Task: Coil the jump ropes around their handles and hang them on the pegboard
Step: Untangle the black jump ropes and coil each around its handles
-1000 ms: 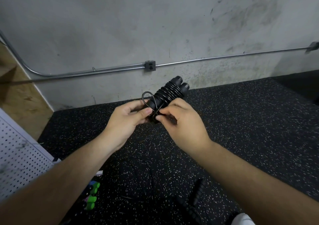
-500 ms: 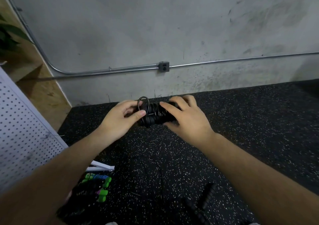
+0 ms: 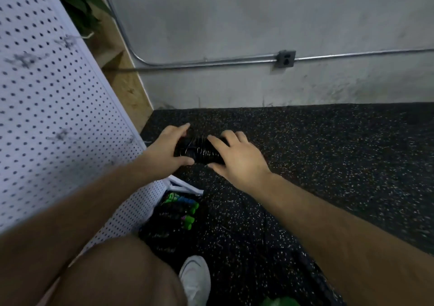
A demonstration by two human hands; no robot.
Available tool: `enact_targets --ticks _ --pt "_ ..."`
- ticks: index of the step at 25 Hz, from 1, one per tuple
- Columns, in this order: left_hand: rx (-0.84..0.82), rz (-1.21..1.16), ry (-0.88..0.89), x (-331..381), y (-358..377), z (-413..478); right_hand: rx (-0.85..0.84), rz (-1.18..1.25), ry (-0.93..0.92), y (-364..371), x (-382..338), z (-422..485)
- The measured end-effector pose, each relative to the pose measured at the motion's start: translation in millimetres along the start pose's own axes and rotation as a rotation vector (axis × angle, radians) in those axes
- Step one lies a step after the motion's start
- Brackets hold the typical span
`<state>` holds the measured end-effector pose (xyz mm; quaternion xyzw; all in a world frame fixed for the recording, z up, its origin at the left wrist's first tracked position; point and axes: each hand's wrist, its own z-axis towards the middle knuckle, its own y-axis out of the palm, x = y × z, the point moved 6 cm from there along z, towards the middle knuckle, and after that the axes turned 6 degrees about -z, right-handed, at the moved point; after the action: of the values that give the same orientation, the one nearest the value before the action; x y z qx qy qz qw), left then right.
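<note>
Rope bundle (image 3: 202, 152) clasped by left hand (image 3: 168, 147) and right hand (image 3: 239, 158), fingers curled round

The left hand (image 3: 164, 149) and right hand (image 3: 239, 155) grip opposite ends of a black coiled jump rope bundle (image 3: 202, 150) above the speckled black rubber floor (image 3: 328, 153), near a white perforated pegboard (image 3: 58, 118).

Black coiled jump rope (image 3: 202, 152), crosswise, just right of white pegboard (image 3: 58, 118).

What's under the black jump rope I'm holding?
Speckled black floor mat lies below the coiled jump rope. Whether they touch cannot be told. The left hand and right hand cover its ends and the floor just beneath.
</note>
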<state>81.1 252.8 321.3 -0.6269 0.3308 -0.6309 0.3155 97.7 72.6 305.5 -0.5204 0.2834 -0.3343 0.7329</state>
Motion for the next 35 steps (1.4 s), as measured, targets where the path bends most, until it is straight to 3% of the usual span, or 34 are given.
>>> enact_targets --ticks 5,11,23,28,31,35 --pt "-0.047 0.003 -0.178 -117.8 31.9 -32.6 -0.265 0.116 -0.058 100.9 -71.3 17.2" --pt "-0.132 -0.055 -0.310 -220.4 85.7 -82.0 -0.471 0.228 -0.070 201.5 -134.6 1.2" --pt "-0.257 -0.043 -0.540 -308.7 164.6 -179.4 -0.574 0.182 -0.136 321.8 -233.6 -82.0" --pt "-0.198 0.001 -0.449 -301.8 178.5 -177.0 -0.548 0.212 -0.010 327.0 -228.8 -87.0" --pt "-0.087 0.029 -0.319 -268.4 178.2 -169.1 -0.444 0.214 -0.037 309.4 -209.1 -86.8" --pt "-0.115 0.030 -0.100 -224.3 206.9 -133.6 -0.346 0.176 0.028 286.9 -151.9 -90.7"
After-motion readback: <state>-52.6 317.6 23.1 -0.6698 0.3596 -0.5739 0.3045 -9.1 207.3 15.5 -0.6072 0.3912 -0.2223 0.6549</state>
